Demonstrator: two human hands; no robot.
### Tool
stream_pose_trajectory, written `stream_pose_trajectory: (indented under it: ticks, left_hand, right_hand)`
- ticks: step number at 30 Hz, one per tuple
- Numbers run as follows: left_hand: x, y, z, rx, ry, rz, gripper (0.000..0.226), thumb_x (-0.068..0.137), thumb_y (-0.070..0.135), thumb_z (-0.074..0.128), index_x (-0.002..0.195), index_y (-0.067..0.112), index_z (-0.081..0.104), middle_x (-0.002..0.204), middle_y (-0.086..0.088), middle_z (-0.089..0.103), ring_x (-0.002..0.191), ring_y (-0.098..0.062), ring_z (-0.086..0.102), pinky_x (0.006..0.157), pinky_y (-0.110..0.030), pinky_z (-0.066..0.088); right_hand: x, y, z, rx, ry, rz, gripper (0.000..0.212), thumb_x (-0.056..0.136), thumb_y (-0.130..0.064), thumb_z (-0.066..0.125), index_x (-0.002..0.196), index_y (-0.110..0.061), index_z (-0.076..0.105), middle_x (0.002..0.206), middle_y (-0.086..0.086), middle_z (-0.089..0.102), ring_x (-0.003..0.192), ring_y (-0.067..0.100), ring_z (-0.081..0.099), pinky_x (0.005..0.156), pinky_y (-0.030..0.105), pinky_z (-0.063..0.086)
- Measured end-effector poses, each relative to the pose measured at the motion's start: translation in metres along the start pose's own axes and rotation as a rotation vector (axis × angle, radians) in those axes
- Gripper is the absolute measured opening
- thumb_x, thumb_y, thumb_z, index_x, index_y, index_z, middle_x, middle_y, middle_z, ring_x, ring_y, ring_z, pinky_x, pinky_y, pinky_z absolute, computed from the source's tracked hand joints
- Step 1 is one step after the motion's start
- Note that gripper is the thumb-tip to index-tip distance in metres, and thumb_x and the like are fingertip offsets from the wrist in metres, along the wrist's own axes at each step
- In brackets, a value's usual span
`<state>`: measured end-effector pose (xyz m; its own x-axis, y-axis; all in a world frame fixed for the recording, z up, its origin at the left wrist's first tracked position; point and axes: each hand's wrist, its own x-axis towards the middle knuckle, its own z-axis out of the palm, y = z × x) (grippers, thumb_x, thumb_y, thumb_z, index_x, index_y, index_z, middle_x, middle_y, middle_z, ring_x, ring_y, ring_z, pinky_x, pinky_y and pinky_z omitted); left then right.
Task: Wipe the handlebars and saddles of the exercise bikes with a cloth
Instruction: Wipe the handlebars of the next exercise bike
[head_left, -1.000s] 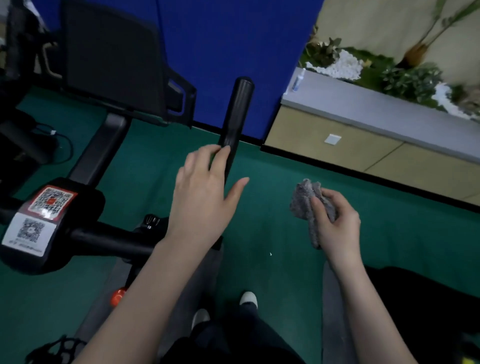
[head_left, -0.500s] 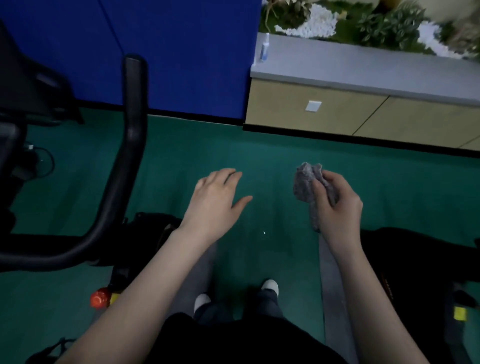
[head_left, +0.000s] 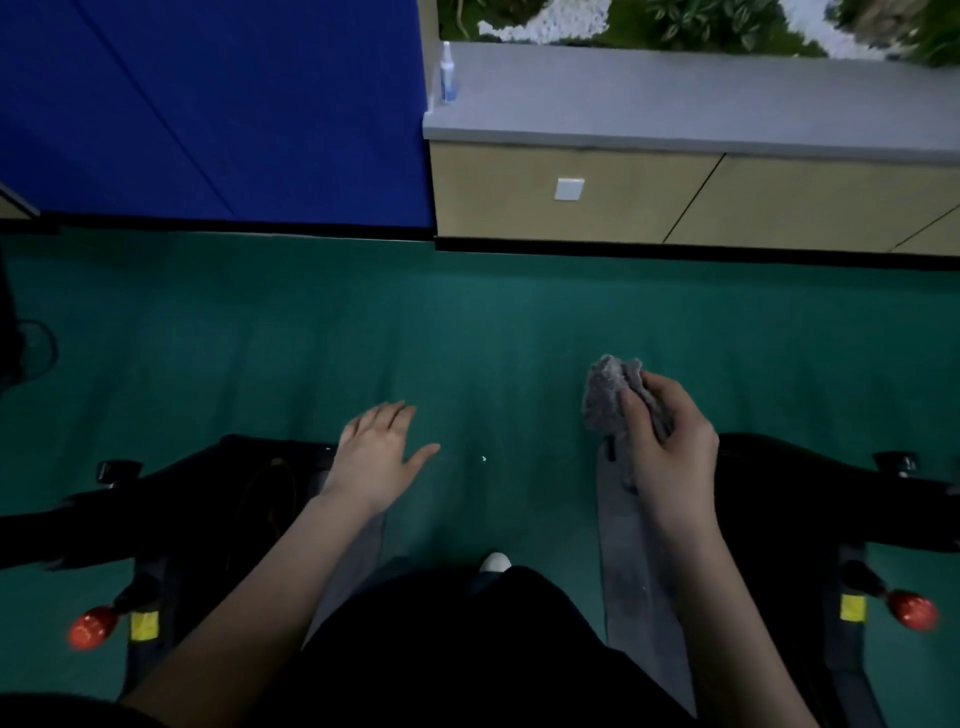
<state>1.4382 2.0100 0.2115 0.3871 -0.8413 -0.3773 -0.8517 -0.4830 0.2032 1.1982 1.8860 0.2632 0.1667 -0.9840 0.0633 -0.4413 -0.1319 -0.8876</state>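
Cloth (head_left: 608, 395) balled in the right hand (head_left: 670, 447), over the green floor (head_left: 467, 338).
At lower left sits the left bike (head_left: 156, 493); the left hand (head_left: 376, 457) hovers beside it, fingers straight, holding nothing; the right hand grips the cloth beside the right bike (head_left: 810, 499); a bottle (head_left: 448, 73) stands on the counter's (head_left: 675, 104) left corner.

Nothing here can be read as text, number or brand. The yellow sticker (head_left: 144, 625) on the left exercise bike (head_left: 156, 499) and its twin yellow tag (head_left: 852, 608) on the right exercise bike (head_left: 810, 493) show no legible print. The label on the small bottle (head_left: 448, 73) on the grey ledge (head_left: 675, 104) is too blurred to read.
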Motion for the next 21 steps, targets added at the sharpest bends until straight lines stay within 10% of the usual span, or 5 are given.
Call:
stream_pose_trajectory:
  ticks: [12,21]
  left_hand:
    - [0.079,0.006,-0.023,-0.05,0.081,-0.052,0.068,0.094,0.06,0.032,0.15,0.021,0.023,0.156,0.006,0.024,0.146,-0.013,0.01,0.118,-0.044,-0.001]
    - [0.194,-0.035,-0.075,-0.18,0.115,-0.093,0.069,0.095,0.058,0.034,0.15,0.019,0.021,0.157,0.0,0.022,0.145,-0.017,0.016,0.115,-0.039,0.018]
  right_hand:
    - [0.099,-0.017,0.021,-0.08,-0.107,-0.139,0.017,0.09,-0.014,0.063,0.106,-0.009,0.067,0.089,-0.019,0.062,0.085,-0.028,0.051,0.072,-0.005,0.036]
    - [0.218,-0.066,0.112,-0.15,-0.173,-0.208,0.021,0.089,-0.011,0.063,0.109,-0.006,0.067,0.09,-0.024,0.058,0.083,-0.033,0.047,0.071,-0.008,0.033]
